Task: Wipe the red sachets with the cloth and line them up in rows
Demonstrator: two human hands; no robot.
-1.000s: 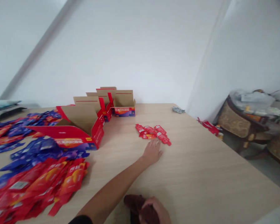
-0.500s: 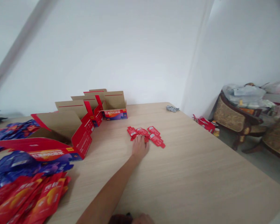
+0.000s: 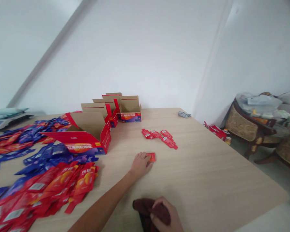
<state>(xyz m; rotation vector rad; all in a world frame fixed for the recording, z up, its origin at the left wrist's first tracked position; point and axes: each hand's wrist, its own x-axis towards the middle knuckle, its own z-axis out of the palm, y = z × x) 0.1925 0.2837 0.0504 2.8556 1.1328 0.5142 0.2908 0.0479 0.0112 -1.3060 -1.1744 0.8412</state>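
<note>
Head view, clock directions with twelve toward the wall: the small red packet (image 3: 151, 157) lies flat on the table (image 3: 195, 177), at about three o'clock from the left fingers and touching them. The left hand (image 3: 138, 167) is plainly the nearer; its fingers are bent and held close together, their tips at the packet's near-side edge. Whether they pinch it or merely press it cannot be told. The hand covers one end, so the packet's long axis cannot be confirmed.

The right hand (image 3: 172, 217), at about five o'clock from the packet and apart from it, has its fingers pinching a dark brown cloth (image 3: 143, 204), soft and bunched, with a rounded fold.

At one o'clock from the packet, flat red packets (image 3: 169, 141) with pale printed labels lie in a loose cluster. Beyond them, a crumpled grey item (image 3: 184, 114) is noted. Toward ten o'clock stands an open carton (image 3: 81, 147), red card outside, plain brown inside, flaps raised. From nine toward eight o'clock lie blue sachets (image 3: 59, 153) and red sachets (image 3: 85, 178), glossy, creased and heaped.
</note>
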